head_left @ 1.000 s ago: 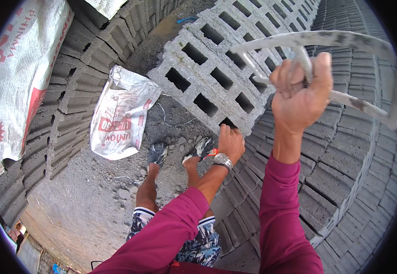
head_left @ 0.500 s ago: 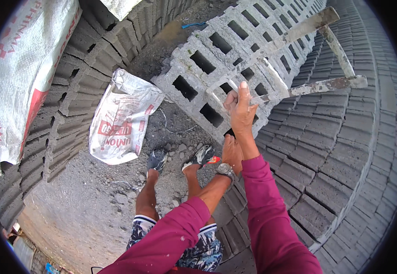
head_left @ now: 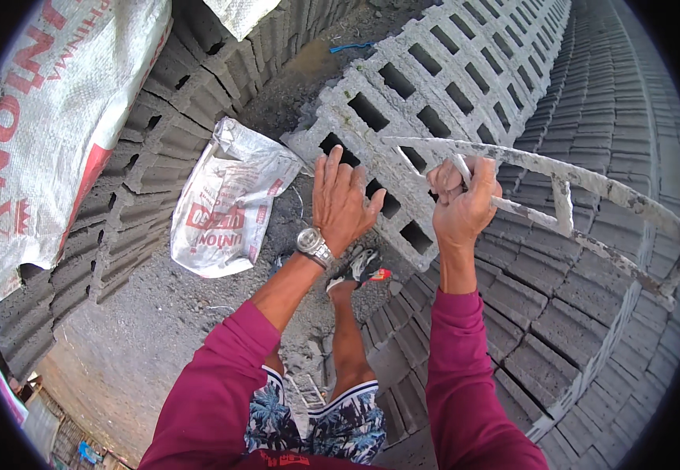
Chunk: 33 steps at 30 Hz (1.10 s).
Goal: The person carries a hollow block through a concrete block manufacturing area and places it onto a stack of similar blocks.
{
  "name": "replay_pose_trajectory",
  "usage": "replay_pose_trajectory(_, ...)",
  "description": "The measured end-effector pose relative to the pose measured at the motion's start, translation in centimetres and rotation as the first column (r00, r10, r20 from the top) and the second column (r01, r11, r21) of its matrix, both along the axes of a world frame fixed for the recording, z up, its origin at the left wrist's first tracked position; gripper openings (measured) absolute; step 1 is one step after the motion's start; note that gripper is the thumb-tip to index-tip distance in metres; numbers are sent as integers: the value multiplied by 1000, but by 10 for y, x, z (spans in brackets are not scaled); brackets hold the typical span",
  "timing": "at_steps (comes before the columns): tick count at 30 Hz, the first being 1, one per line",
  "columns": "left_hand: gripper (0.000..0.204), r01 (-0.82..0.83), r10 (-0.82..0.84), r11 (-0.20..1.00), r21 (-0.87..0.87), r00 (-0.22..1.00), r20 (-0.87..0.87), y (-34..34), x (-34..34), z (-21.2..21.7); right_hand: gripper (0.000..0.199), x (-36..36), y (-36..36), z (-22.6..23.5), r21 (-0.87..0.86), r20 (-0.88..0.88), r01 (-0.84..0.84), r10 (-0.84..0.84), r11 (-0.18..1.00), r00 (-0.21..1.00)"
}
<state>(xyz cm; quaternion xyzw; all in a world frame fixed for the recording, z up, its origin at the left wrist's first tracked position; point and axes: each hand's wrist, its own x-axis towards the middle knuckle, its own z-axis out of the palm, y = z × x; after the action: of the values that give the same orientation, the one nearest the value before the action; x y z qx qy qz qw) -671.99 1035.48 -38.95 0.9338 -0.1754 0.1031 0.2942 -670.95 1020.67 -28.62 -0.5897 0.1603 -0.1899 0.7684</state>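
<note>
My right hand [head_left: 467,200] is closed around the near end of a long, narrow metal frame [head_left: 563,204], pale with dried cement and joined by short crossbars. The frame points away to the right, over the edge of a row of grey hollow blocks [head_left: 426,117]. With a watch on its wrist, my left hand [head_left: 345,196] is open, fingers stretched, over the near end of that row. It holds nothing; whether its fingertips touch the blocks I cannot tell.
A crumpled white sack [head_left: 226,204] lies left of the hollow blocks. Stacked blocks [head_left: 171,117] curve along the left, partly under a larger sack [head_left: 50,133]. Closely packed blocks [head_left: 539,313] fill the right. Gritty ground [head_left: 152,337] with rubble surrounds my feet.
My left hand has come up and left from beside the right wrist and spread over the blocks. My right hand has moved right, now gripping the metal frame, which has swung down to the right.
</note>
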Motion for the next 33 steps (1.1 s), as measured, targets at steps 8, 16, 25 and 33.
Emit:
replay_pose_trajectory(8,61,-17,62,977,211,976,-208,-7,23,-11,50,25,13,42,-86,27,34,-32,996,999)
replay_pose_trajectory(16,46,69,-20,979,191,969,-246,3,28,-25,50,61,12,166,-270,463,-121,239,955,853)
replay_pose_trajectory(25,40,79,-47,990,115,966,-256,2,27,-24,42,59,48,-83,-220,-128,-36,7,975,992)
replay_pose_trajectory(33,41,83,-39,983,165,967,-253,17,26,-25,46,90,44,72,-168,330,-174,222,970,918)
